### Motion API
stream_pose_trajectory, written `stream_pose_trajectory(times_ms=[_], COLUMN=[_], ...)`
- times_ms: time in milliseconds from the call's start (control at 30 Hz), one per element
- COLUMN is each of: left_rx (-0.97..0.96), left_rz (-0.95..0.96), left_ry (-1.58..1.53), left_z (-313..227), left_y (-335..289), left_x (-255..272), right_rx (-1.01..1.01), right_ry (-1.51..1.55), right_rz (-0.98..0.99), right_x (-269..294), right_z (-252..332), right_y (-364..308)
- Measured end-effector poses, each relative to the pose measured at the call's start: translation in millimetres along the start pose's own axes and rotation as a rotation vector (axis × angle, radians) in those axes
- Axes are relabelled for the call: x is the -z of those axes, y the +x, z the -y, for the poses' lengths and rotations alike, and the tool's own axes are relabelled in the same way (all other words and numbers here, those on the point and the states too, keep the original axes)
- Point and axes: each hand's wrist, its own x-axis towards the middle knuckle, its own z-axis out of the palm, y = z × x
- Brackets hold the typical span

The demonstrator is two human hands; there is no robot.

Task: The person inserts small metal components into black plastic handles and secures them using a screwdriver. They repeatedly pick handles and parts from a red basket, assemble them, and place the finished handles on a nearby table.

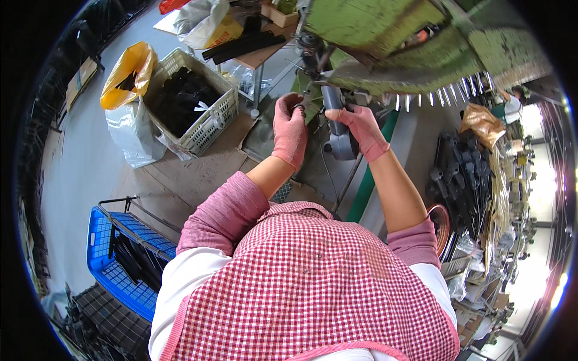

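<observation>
Both my hands wear pink work gloves, with some fingertips bare. My right hand (pixel 359 127) is closed round a dark grey, arm-shaped part (pixel 341 143) with a rounded lower end. The part stands nearly upright, its top close under the green machine (pixel 385 72). To its left, my left hand (pixel 290 127) is raised with thumb and fingers curled together. A small dark thing (pixel 298 107) shows at those fingertips; its kind is too small to tell. The two hands are apart.
A white crate (pixel 224 114) of black parts stands left, beside a yellow-and-white bag (pixel 129 129). Lower left is a blue basket (pixel 99 240). Dark parts (pixel 460 174) are piled at right. A green bar (pixel 364 195) runs below the machine, whose edge carries pointed metal strips (pixel 442 96).
</observation>
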Motion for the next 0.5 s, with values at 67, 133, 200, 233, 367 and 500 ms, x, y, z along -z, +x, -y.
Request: stream_pose_trajectory(times_ms=[67, 133, 200, 233, 367, 500], left_rx=[-0.017, 0.087, 0.148, 0.182, 0.248, 0.346], left_rz=[0.026, 0.087, 0.147, 0.173, 0.253, 0.330], left_ry=[-0.054, -0.109, -0.106, -0.079, -0.023, 0.124], left_z=[-3.4, -5.8, -10.8, -13.6, -20.6, -16.0], left_y=[9.5, 19.0, 28.9, 31.9, 44.4, 68.2], left_x=[10.4, 17.7, 27.8, 32.7, 40.1, 51.2], right_rx=[0.046, 0.046, 0.006, -0.024, -0.105, 0.206], right_ry=[0.114, 0.130, 0.054, 0.028, -0.078, -0.637], right_rz=[0.040, 0.065, 0.075, 0.076, 0.044, -0.048], right_x=[-13.5, -23.3, -30.8, -33.9, -38.9, -54.3], right_z=[4.6, 9.4, 14.9, 18.0, 31.8, 24.8], right_y=[16.4, 26.4, 31.1, 32.4, 31.3, 33.0])
